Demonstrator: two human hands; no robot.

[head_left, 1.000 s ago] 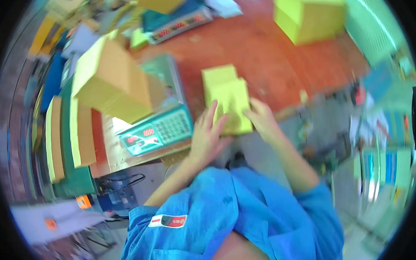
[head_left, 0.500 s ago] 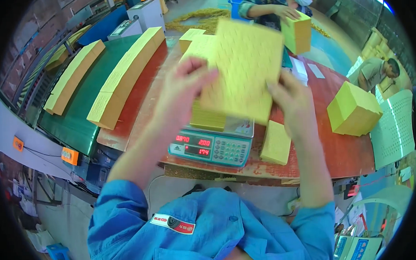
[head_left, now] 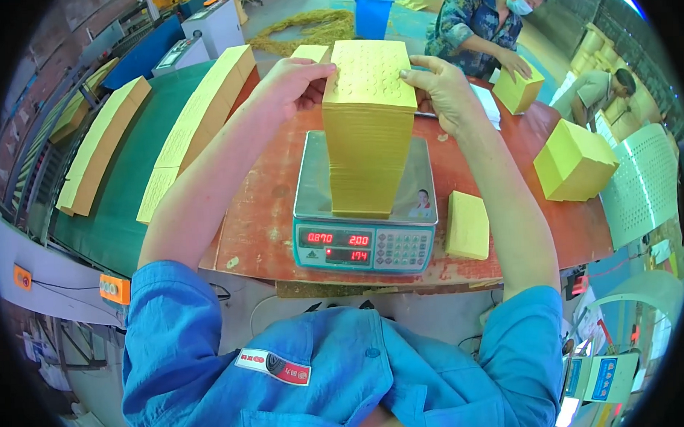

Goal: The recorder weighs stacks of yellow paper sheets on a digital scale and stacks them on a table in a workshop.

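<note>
A tall stack of yellow perforated paper sheets (head_left: 371,145) stands upright on the pan of a digital scale (head_left: 308,183). My left hand (head_left: 301,83) grips the stack's upper left edge, its thumb at the top sheet and its fingers curled. At the upper right edge my right hand (head_left: 442,89) holds the stack the same way, its lower fingers bent beside the paper. The red display (head_left: 335,246) on the scale's front is lit. A smaller yellow paper stack (head_left: 467,226) lies on the red table (head_left: 260,246), just right of the scale.
Long rows of yellow paper (head_left: 196,128) lie on the green conveyor (head_left: 130,176) at left. A large yellow block (head_left: 575,160) sits on the table's right. Across the table, a masked co-worker (head_left: 479,28) has a hand on another block (head_left: 517,91). Another person (head_left: 605,95) bends farther right.
The yellow sheets I held tilted above the scale now rest on the stack, and my hands are at its top edges. The co-worker's block has come down onto the table.
</note>
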